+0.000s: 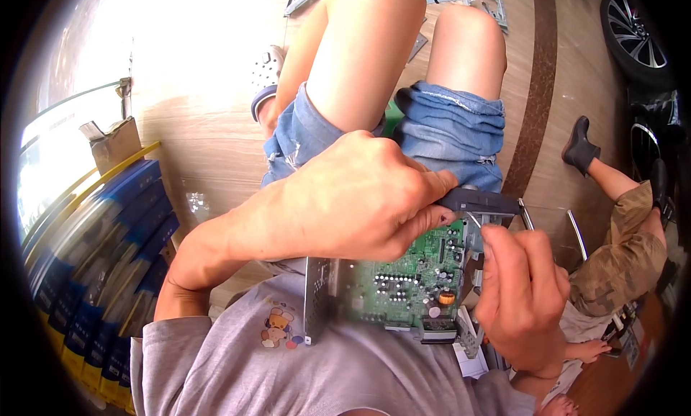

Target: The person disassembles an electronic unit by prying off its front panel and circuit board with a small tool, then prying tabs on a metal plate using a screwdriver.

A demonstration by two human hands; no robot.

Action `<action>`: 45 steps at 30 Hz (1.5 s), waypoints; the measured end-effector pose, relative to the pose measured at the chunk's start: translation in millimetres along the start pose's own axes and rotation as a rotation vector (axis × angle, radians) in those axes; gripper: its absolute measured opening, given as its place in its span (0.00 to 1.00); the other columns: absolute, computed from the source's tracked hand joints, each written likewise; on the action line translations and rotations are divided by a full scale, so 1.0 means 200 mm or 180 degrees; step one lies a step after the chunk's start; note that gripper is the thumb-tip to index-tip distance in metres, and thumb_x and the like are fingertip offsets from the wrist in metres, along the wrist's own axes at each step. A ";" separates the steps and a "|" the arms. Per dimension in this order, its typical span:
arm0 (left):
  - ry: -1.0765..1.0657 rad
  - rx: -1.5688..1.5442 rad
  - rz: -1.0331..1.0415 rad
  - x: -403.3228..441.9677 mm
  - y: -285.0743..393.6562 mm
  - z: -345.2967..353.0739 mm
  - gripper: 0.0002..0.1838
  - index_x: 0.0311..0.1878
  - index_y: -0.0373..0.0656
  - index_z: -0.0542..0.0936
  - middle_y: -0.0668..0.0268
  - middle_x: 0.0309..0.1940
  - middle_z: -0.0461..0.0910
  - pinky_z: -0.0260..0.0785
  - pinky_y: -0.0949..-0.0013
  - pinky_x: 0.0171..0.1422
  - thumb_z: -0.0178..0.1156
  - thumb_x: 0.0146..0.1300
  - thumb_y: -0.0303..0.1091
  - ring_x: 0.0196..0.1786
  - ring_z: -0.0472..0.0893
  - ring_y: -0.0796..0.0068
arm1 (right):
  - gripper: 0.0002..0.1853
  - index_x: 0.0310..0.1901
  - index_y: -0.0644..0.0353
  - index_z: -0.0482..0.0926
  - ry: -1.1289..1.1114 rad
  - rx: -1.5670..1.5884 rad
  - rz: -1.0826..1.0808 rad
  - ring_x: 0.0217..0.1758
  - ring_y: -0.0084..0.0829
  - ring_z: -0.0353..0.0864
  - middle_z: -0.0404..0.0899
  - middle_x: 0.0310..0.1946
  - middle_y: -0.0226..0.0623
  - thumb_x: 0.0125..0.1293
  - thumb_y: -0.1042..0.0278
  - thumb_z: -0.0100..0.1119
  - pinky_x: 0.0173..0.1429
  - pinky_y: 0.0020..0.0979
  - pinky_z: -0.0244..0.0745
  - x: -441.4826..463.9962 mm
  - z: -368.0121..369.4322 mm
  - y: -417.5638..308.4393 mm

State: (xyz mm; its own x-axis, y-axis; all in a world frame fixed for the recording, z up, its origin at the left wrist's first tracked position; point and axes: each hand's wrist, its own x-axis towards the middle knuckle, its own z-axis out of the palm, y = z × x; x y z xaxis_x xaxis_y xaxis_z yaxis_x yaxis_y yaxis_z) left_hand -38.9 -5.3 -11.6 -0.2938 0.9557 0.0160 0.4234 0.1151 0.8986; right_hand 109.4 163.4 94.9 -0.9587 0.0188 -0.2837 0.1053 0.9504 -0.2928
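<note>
A partly opened electronic unit rests against my lap and shirt, its green circuit board [410,279] showing chips, small capacitors and an orange coil. A perforated metal side plate [317,301] stands at its left. My left hand [367,200] reaches across the top, thumb and fingers closed on the black plastic front panel [486,202] along the far edge. Close by, my right hand [522,294] pinches a thin metal tool [473,219], its tip by the panel's inner side. Most of that tool is hidden in the fingers, so its kind is unclear.
Blue and yellow boxes [108,250] stand on a rack at my left, beside a small cardboard box [115,146]. Metal parts [489,6] lie on the floor ahead. At right, another person's leg [612,178] extends near a car wheel [635,34].
</note>
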 end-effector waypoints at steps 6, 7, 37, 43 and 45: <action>0.0034 0.0167 0.0042 -0.01 0.01 0.01 0.18 0.51 0.34 0.86 0.55 0.26 0.85 0.79 0.57 0.34 0.73 0.64 0.35 0.29 0.86 0.54 | 0.13 0.49 0.64 0.82 -0.0346 0.0067 0.0034 0.29 0.43 0.80 0.74 0.33 0.41 0.63 0.82 0.65 0.32 0.41 0.73 0.09 -0.09 0.00; 0.0042 0.0167 0.0055 -0.01 0.00 0.01 0.17 0.51 0.34 0.86 0.55 0.25 0.84 0.79 0.57 0.33 0.73 0.64 0.35 0.28 0.86 0.55 | 0.12 0.48 0.64 0.82 -0.0394 0.0103 0.0030 0.29 0.43 0.80 0.74 0.32 0.41 0.63 0.82 0.65 0.31 0.41 0.73 0.10 -0.10 0.01; 0.0133 -0.0005 -0.0321 -0.02 0.01 0.02 0.15 0.50 0.34 0.86 0.54 0.26 0.85 0.78 0.57 0.36 0.72 0.65 0.34 0.30 0.86 0.53 | 0.07 0.46 0.63 0.84 -0.0184 0.0547 0.0114 0.27 0.45 0.79 0.75 0.30 0.43 0.67 0.79 0.64 0.32 0.40 0.71 0.14 -0.05 0.07; -0.0059 0.0016 -0.0334 0.01 0.02 -0.01 0.18 0.51 0.35 0.87 0.53 0.30 0.86 0.79 0.56 0.38 0.74 0.64 0.37 0.33 0.87 0.53 | 0.09 0.47 0.63 0.84 0.0318 0.0742 -0.0139 0.27 0.41 0.80 0.77 0.30 0.42 0.66 0.80 0.65 0.30 0.38 0.71 0.05 0.05 0.14; -0.0184 -0.0059 -0.0339 0.01 0.02 -0.03 0.21 0.53 0.34 0.86 0.51 0.33 0.87 0.80 0.57 0.41 0.75 0.63 0.39 0.36 0.88 0.52 | 0.09 0.47 0.63 0.84 0.0377 0.0751 -0.0201 0.27 0.40 0.80 0.77 0.30 0.42 0.66 0.80 0.65 0.30 0.38 0.71 0.04 0.06 0.15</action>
State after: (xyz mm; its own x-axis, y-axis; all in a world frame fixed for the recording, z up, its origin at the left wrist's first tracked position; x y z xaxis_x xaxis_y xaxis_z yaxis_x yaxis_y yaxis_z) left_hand -42.8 -4.5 -5.6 -0.2862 0.9524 -0.1048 0.3765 0.2123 0.9018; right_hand 109.1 188.9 72.2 -0.9881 0.0112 -0.1535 0.0897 0.8525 -0.5151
